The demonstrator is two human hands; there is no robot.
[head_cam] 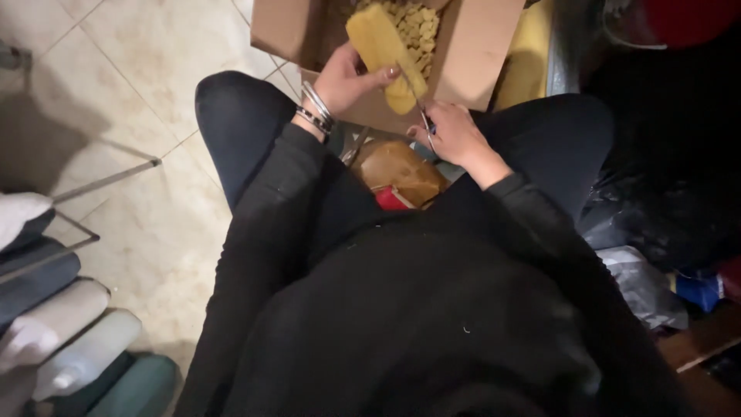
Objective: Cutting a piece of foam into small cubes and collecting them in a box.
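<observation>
Over the cardboard box [471, 54], my left hand [347, 77] grips the yellow foam block [382, 50]; my right hand [455, 135] holds scissors [421, 108]. The foam looks light and squashy, best held mid-length.

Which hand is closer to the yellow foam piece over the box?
The left. The left hand grips the yellow foam piece from its side; the right hand holds scissors just below its lower end.
</observation>
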